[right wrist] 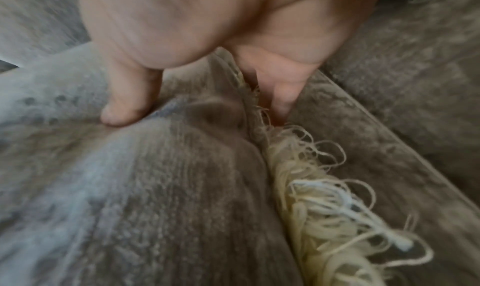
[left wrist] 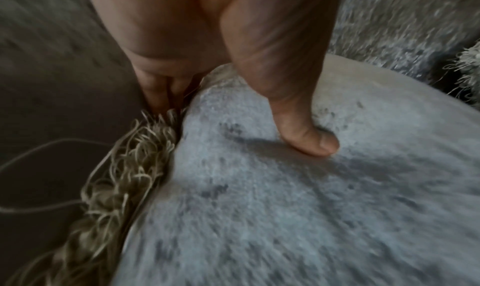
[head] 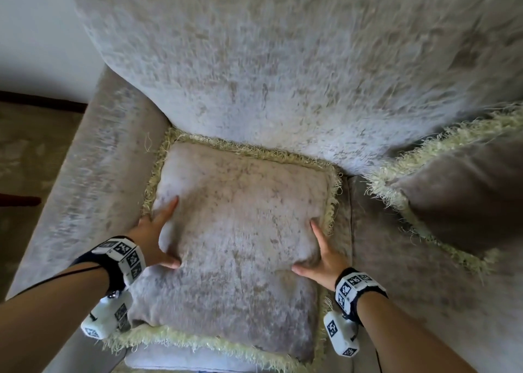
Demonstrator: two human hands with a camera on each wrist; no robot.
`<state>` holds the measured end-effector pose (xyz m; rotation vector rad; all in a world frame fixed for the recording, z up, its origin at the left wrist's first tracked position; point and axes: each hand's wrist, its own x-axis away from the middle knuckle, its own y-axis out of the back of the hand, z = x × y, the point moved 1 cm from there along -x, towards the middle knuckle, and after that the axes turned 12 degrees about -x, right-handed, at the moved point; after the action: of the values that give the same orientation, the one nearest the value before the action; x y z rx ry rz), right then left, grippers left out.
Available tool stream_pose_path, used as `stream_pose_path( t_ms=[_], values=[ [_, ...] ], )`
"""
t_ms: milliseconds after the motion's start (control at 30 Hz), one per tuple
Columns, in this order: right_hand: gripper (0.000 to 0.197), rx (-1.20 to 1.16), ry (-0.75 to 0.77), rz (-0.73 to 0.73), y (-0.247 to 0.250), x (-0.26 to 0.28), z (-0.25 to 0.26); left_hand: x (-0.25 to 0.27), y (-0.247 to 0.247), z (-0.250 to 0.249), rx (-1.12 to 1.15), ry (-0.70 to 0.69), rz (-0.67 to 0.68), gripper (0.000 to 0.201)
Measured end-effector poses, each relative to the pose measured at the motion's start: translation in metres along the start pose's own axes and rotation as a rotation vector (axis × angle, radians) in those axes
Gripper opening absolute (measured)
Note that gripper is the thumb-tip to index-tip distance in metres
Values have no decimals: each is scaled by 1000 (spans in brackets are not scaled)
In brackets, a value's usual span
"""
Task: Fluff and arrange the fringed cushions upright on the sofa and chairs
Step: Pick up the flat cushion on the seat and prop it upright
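A grey velvet cushion with a cream fringe lies tilted back on the sofa seat, its far edge against the backrest. My left hand grips the cushion's left side, thumb pressed into the front face and fingers tucked behind the edge. My right hand grips the right side the same way. The left wrist view has the thumb dented into the cushion and the fingers buried by the fringe. In the right wrist view the thumb presses the cushion too.
A second fringed cushion leans against the backrest at the right, close to the first. The sofa's armrest borders the held cushion on the left. Bare seat shows between the two cushions. A patterned floor lies beyond the armrest.
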<state>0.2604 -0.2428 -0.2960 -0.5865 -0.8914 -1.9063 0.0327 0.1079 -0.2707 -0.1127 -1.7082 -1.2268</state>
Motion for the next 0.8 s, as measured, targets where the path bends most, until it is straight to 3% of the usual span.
stream_pose_path(
  t_ms=[200, 400, 600, 800],
  values=[
    [134, -47, 66, -54, -17, -21, -6, -23, -10, -6, 93, -38, 15, 160],
    [128, -44, 111, -93, -24, -17, -4, -11, -13, -9, 131, -9, -59, 157],
    [123, -13, 203, -56, -14, 15, 21, 31, -3, -16, 158, -75, -145, 150],
    [120, -11, 318, -108, 11, 70, 61, 102, 15, -18, 252, -72, -216, 144]
  ],
)
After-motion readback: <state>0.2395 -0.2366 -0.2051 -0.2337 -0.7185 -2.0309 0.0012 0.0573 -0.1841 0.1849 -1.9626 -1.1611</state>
